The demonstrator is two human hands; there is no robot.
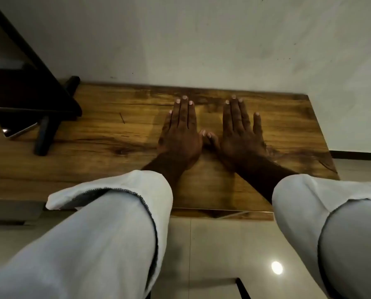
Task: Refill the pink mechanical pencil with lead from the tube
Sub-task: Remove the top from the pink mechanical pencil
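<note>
Your left hand and right hand lie flat and empty, palms down and fingers spread, thumbs almost touching, on the wooden desk toward its far right corner, near the wall. It reads as a rest pose, with nothing gripped. Neither the pink mechanical pencil nor the lead tube is in view. A dark stand occupies the far left edge. The refill looks unstarted.

You are resting two hands, left hand and right hand, flat on one wooden surface, wearing two rolled-up sleeves.
</note>
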